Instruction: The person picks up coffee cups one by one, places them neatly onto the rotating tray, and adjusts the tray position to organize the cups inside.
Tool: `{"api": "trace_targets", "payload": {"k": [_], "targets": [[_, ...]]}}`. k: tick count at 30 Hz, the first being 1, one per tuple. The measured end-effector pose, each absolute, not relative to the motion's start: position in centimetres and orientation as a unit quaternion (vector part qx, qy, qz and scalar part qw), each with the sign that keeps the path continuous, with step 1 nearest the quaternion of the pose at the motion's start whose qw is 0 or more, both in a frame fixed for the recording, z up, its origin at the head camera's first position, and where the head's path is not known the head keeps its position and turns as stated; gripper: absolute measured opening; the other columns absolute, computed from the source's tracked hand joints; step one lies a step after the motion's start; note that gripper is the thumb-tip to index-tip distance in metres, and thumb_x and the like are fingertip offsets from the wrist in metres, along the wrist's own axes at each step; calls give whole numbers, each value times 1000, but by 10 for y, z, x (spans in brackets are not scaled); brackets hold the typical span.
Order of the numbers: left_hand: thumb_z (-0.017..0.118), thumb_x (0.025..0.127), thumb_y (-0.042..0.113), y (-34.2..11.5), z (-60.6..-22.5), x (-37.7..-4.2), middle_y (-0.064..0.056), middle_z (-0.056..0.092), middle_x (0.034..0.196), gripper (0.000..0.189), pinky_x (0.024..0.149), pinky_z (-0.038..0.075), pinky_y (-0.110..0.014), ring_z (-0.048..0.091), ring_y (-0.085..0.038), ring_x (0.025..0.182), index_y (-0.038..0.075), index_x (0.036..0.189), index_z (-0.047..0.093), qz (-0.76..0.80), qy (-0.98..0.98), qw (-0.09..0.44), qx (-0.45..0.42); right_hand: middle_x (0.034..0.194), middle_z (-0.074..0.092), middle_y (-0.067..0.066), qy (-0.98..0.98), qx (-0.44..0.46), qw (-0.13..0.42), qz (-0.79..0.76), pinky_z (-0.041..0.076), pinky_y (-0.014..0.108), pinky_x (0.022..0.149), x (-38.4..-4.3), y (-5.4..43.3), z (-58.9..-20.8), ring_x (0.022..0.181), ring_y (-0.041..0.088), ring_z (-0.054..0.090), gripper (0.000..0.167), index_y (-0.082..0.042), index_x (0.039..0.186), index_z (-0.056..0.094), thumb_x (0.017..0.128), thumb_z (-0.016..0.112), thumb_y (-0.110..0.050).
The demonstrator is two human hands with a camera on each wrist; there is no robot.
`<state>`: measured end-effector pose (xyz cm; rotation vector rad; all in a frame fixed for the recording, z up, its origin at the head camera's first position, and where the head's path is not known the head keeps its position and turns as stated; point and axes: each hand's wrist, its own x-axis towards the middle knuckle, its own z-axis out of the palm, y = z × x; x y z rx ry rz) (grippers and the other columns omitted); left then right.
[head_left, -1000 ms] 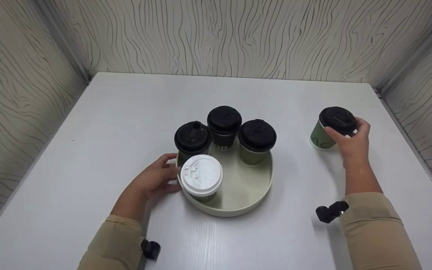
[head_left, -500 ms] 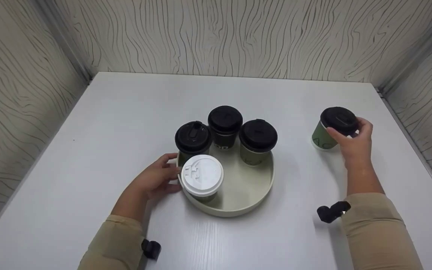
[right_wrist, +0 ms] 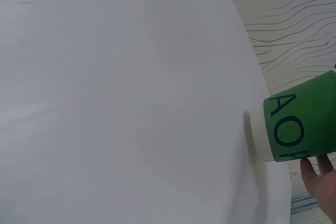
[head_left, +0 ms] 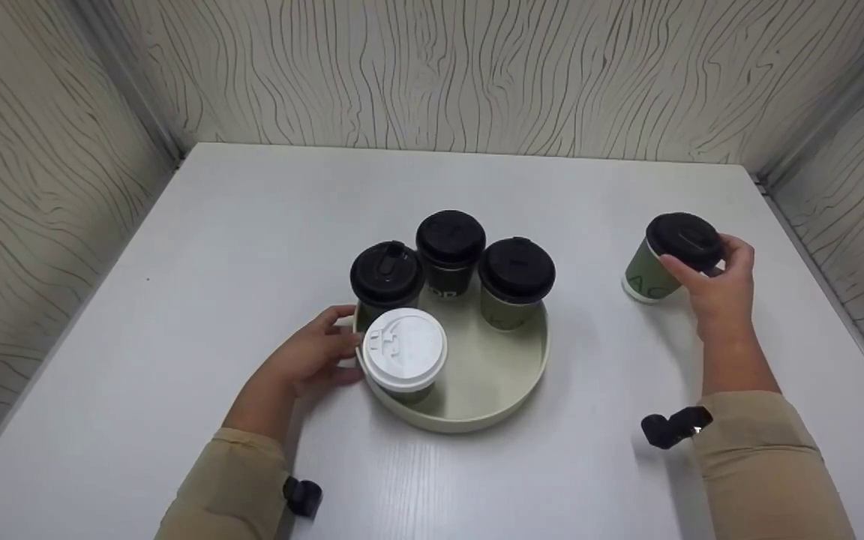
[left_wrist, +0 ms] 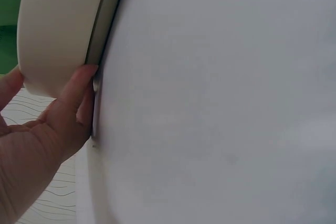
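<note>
At the right of the head view, my right hand (head_left: 724, 289) grips a green paper coffee cup (head_left: 647, 274) near its black lid (head_left: 685, 240). The cup leans to the right, its white base close over the table; dark lettering shows on it in the right wrist view. My left hand (head_left: 316, 351) holds the left side of a round pale-green tray (head_left: 481, 386), fingertips at its wall and lower edge in the left wrist view. On the tray stand a white-lidded cup (head_left: 404, 349) and three black-lidded cups: one at left (head_left: 385, 277), one at back (head_left: 450, 244), one at right (head_left: 516, 277).
A white table (head_left: 252, 202) lies under everything. Wood-grain patterned panels (head_left: 432, 75) rise behind it and along both sides. Black wrist mounts (head_left: 676, 427) stick out from both tan sleeves.
My right hand has shifted slightly to the right, tipping the top of the green cup further right while its base stays nearly in place. The left hand and tray stay put.
</note>
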<state>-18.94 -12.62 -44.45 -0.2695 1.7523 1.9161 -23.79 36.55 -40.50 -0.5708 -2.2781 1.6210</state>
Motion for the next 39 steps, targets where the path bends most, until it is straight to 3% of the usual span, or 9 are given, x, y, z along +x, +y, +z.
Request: {"api": "trace_targets", "payload": {"k": [6, 13, 20, 27, 30, 33, 35, 39], "targets": [[56, 87, 8, -126, -447, -190, -16, 46, 123, 52, 73, 53, -39, 60, -24, 97, 23, 133, 40, 708, 649, 261, -96, 142, 31, 2, -784, -175, 140, 579, 32, 32, 101, -236, 358, -397, 116, 15, 35, 75, -22, 132, 30, 73, 77, -23], [58, 86, 9, -126, -448, -192, -16, 49, 121, 51, 75, 53, -39, 61, -24, 98, 23, 132, 42, 704, 654, 258, -98, 142, 29, 3, -789, -116, 123, 591, 29, 40, 105, -230, 345, -384, 122, 21, 34, 75, -21, 131, 29, 74, 76, -20], [57, 86, 9, -126, -446, -192, -15, 48, 121, 50, 74, 53, -39, 60, -24, 97, 23, 132, 42, 708, 650, 257, -97, 136, 33, 2, -764, -44, 116, 633, 39, 19, 93, -227, 336, -373, 122, 21, 35, 68, -18, 126, 33, 74, 75, -7], [56, 87, 8, -125, -448, -192, -15, 46, 123, 50, 74, 53, -38, 60, -24, 98, 23, 132, 41, 714, 643, 260, -96, 133, 35, 5, -761, -5, 111, 640, 22, 38, 109, -216, 330, -365, 130, 20, 28, 66, -14, 127, 34, 75, 73, -1], [57, 87, 8, -125, -448, -192, -15, 45, 123, 52, 74, 53, -39, 59, -24, 99, 22, 133, 40, 713, 644, 262, -93, 130, 39, 4, -751, 15, 106, 652, 30, 25, 104, -210, 328, -364, 128, 19, 29, 64, -14, 125, 35, 74, 71, 2], [57, 87, 8, -126, -447, -192, -16, 45, 124, 53, 75, 53, -39, 59, -24, 99, 23, 134, 38, 712, 644, 266, -90, 125, 42, 3, -725, 44, 100, 680, 40, 17, 90, -206, 327, -362, 122, 19, 35, 61, -12, 123, 37, 74, 68, 9], [57, 87, 8, -126, -446, -192, -15, 45, 124, 54, 76, 53, -39, 60, -24, 98, 24, 134, 38, 708, 647, 268, -93, 123, 44, 3, -713, 62, 95, 692, 42, 15, 84, -203, 326, -361, 117, 19, 38, 60, -12, 122, 37, 75, 66, 11], [58, 86, 8, -125, -445, -192, -15, 47, 122, 53, 76, 53, -40, 61, -24, 96, 25, 133, 40, 702, 652, 267, -103, 122, 45, 3, -705, 83, 90, 699, 39, 18, 86, -198, 322, -359, 113, 16, 40, 61, -11, 123, 36, 75, 63, 14]]}}
